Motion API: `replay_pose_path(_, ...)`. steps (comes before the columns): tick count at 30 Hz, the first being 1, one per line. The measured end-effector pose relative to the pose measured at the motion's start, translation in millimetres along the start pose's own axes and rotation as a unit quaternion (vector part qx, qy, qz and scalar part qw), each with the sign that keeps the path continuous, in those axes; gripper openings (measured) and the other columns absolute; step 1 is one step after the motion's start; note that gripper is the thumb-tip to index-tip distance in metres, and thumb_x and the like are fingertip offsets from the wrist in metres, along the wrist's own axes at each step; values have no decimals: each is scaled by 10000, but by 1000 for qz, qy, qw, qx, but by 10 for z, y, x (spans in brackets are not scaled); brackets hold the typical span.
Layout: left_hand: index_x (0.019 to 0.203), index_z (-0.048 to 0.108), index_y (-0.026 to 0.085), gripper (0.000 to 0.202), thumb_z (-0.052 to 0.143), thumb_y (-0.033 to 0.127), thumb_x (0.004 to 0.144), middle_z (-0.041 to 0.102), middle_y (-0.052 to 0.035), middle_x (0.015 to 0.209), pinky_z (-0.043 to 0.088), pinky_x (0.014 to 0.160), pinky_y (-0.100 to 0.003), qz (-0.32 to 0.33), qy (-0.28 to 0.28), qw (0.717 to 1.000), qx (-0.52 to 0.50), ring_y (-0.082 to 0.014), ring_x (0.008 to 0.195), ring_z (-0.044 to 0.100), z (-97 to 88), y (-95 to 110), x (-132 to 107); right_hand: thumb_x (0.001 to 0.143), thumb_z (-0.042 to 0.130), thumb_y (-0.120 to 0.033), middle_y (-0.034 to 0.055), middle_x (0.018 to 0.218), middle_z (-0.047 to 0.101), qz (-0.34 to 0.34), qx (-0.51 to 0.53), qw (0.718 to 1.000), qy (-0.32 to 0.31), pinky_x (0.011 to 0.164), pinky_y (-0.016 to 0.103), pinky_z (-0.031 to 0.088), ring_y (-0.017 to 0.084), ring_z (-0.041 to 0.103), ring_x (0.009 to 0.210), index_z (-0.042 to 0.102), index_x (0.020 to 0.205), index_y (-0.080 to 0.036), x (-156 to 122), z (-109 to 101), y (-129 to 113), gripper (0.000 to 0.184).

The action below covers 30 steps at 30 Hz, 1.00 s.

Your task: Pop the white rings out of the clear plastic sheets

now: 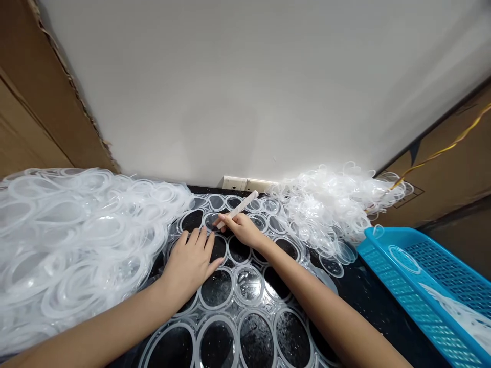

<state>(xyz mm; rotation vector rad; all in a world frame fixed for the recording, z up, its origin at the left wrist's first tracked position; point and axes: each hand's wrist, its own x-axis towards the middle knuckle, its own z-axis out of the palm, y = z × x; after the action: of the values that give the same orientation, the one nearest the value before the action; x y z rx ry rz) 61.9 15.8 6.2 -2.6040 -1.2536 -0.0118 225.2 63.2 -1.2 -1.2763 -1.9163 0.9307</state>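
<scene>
Transparent plastic rings (245,286) lie spread in overlapping rows on a black speckled countertop (378,301). My left hand (190,266) rests flat on these rings, fingers apart, holding nothing. My right hand (240,227) grips a pale, narrow stick (241,207) whose upper end points toward the wall and whose lower end sits near the rings. Its material cannot be told. The stick is held just beyond my left fingertips. A large heap of transparent rings (80,245) lies left of my left hand, and a looser tangled heap (330,204) lies to the right.
A bright blue perforated plastic tray (422,286) holding some white-looking plastic stands at the lower right. A white wall (230,92) rises behind the counter, with a cream wall socket panel (245,184) at its base. Cardboard sheets (34,107) stand at the left.
</scene>
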Motion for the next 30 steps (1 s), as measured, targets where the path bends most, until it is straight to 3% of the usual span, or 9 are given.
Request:
replay_pose_path(2, 1177, 514, 69, 488, 363, 418, 870, 540, -187, 1202, 363, 847, -426, 0, 3, 1000, -2, -313, 1061, 486, 0, -10, 0, 909, 353, -319, 44, 710, 622, -38, -55, 998, 6, 660, 231, 443, 130, 576, 669, 663, 851, -117, -32, 17, -44, 374)
replay_pose_path(4, 1161, 522, 82, 453, 384, 394, 863, 565, -171, 1160, 372, 819, -416, -3, 0, 1000, -5, -300, 1022, 498, -7, -25, 2, 908, 370, -269, 76, 844, 646, -121, -137, 983, 5, 739, 253, 449, 152, 587, 784, 645, 888, -114, -70, 54, -88, 317)
replay_pose_path(7, 1102, 553, 105, 366, 411, 322, 845, 591, -150, 1092, 378, 787, -422, 1, -8, 1000, -25, -294, 982, 503, -27, -45, 10, 905, 370, -196, 120, 953, 642, -232, -282, 931, -17, 819, 309, 437, 190, 576, 881, 601, 983, -86, -104, 132, -118, 268)
replay_pose_path(10, 1096, 548, 98, 343, 398, 265, 836, 588, -145, 1084, 374, 797, -444, 0, -5, 998, -56, -302, 1004, 485, -53, -54, 17, 909, 353, -181, 146, 899, 647, -247, -385, 889, -6, 793, 339, 449, 204, 585, 834, 573, 1019, -57, -86, 200, -88, 276)
replay_pose_path(13, 1123, 523, 92, 358, 369, 253, 842, 573, -140, 1107, 374, 798, -436, -7, -11, 997, -78, -299, 1023, 471, -82, -58, 18, 904, 376, -199, 141, 882, 645, -240, -427, 872, 20, 778, 334, 456, 200, 584, 818, 568, 1029, -64, -43, 233, -47, 267)
replay_pose_path(17, 1064, 556, 110, 327, 351, 240, 845, 569, -138, 1111, 373, 796, -437, 4, -17, 997, -73, -298, 1016, 474, -104, -66, 3, 884, 428, -176, 125, 969, 637, -240, -419, 875, 26, 814, 315, 449, 188, 576, 888, 564, 1041, -88, -18, 235, -47, 225)
replay_pose_path(20, 1122, 520, 97, 357, 343, 248, 851, 556, -138, 1138, 365, 819, -441, 5, -22, 998, -60, -296, 1026, 466, -92, -68, -11, 892, 416, -195, 112, 924, 647, -223, -401, 888, 38, 789, 298, 459, 181, 587, 856, 570, 1029, -94, -16, 199, -65, 229)
replay_pose_path(30, 1151, 501, 95, 366, 343, 225, 847, 544, -153, 1159, 383, 802, -413, 32, -6, 999, -34, -276, 1059, 452, -19, -68, -5, 916, 340, -221, 147, 930, 636, -166, -369, 904, 141, 770, 312, 476, 203, 592, 870, 573, 1061, -90, 19, -7, -21, 304)
